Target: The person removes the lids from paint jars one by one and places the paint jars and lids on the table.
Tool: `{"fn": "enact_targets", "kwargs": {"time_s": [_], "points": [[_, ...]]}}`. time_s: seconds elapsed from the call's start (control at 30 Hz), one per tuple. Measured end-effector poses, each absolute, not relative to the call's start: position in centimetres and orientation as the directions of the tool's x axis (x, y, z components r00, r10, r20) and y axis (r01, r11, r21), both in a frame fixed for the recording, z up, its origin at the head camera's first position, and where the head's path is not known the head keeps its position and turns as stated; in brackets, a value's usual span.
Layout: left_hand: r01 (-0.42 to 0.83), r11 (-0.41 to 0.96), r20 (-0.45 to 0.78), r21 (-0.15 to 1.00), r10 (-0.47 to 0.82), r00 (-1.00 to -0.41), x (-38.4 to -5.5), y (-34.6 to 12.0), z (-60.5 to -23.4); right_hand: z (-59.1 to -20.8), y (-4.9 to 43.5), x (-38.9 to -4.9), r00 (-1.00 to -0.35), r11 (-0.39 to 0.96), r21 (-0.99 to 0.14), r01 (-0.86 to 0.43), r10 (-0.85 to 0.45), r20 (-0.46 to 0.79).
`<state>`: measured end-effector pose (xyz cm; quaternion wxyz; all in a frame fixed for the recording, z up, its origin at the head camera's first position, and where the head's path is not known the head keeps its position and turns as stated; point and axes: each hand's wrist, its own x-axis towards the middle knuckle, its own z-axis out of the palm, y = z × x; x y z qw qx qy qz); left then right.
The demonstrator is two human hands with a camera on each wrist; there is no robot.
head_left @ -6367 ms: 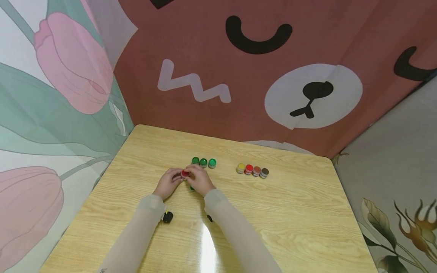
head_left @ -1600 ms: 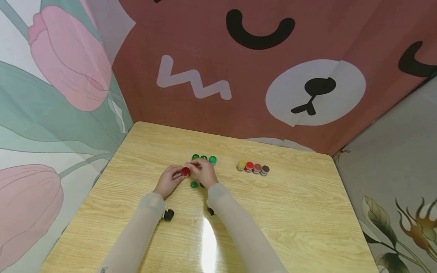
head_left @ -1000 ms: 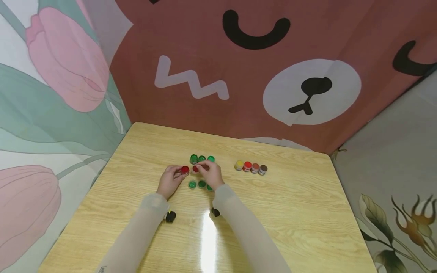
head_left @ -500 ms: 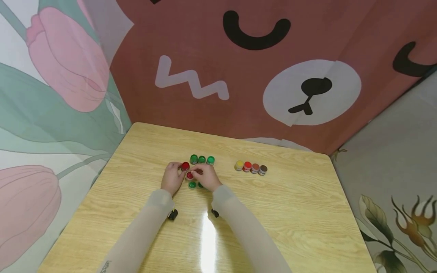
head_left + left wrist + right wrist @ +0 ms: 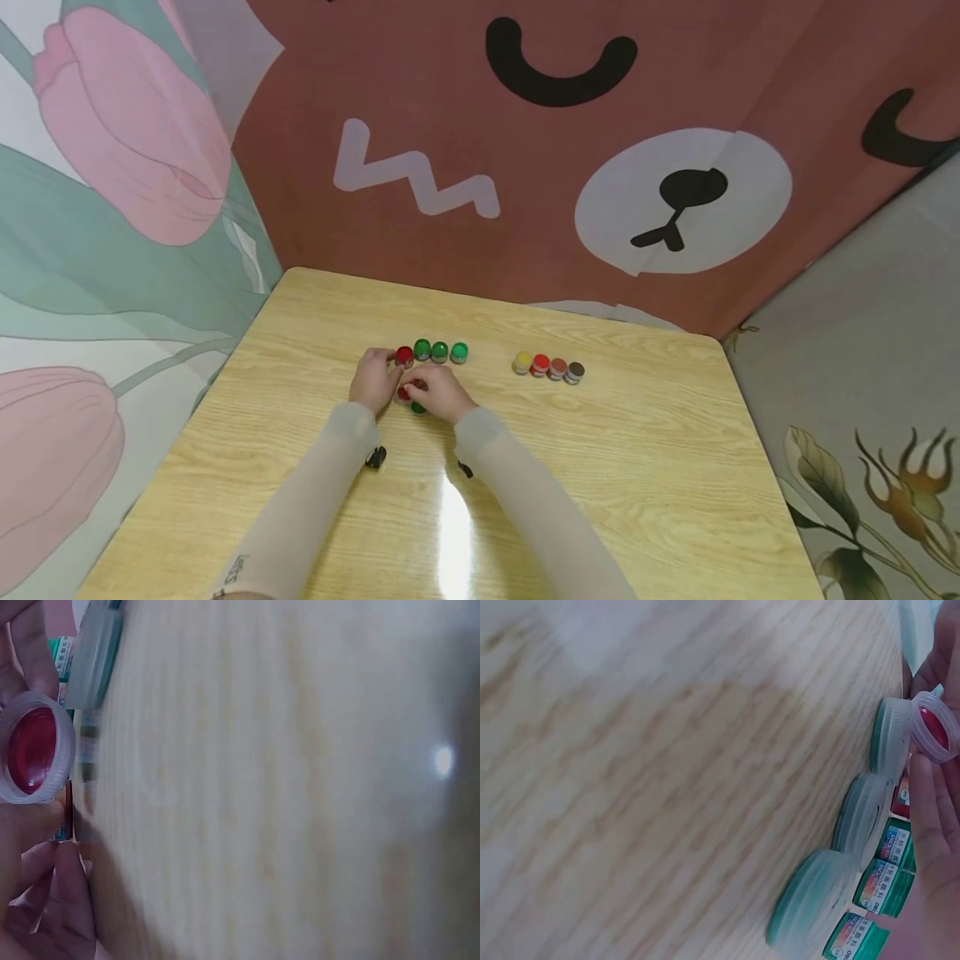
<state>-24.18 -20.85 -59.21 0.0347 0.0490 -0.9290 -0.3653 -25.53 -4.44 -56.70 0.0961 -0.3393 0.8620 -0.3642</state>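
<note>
Beside the row of green paint jars (image 5: 439,352) stands an uncapped jar of dark red paint (image 5: 404,357), at the row's left end. My left hand (image 5: 374,381) holds this jar from the left, fingers and thumb about its side. A little nearer to me, my right hand (image 5: 444,393) pinches the jar's round lid (image 5: 404,392), tilted with its red-stained inside showing; that inside is plain in the left wrist view, where the lid (image 5: 34,750) is large. Below the right hand a green lid (image 5: 417,408) peeks out. Several green lids (image 5: 859,817) lie in a row in the right wrist view.
To the right stands a second row of paint jars: yellow (image 5: 522,362), bright red (image 5: 540,364), reddish brown (image 5: 557,368) and dark brown (image 5: 574,372). All rest on a wood-grain table (image 5: 637,467), with printed cloths hanging behind and at both sides.
Lid and red jar came apart earlier. The left hand has since carried the jar away from me to the green row's left end; the right hand has brought the lid left and nearer.
</note>
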Motion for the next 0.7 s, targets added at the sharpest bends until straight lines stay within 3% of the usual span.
{"fn": "enact_targets", "kwargs": {"time_s": [0.7], "points": [[-0.195,0.753,-0.102,0.629,-0.168,-0.980,-25.8,-20.8,-57.8,-56.8,-5.1,-25.6,-0.743,0.563,-0.647,-0.515,-0.670,0.009]]}}
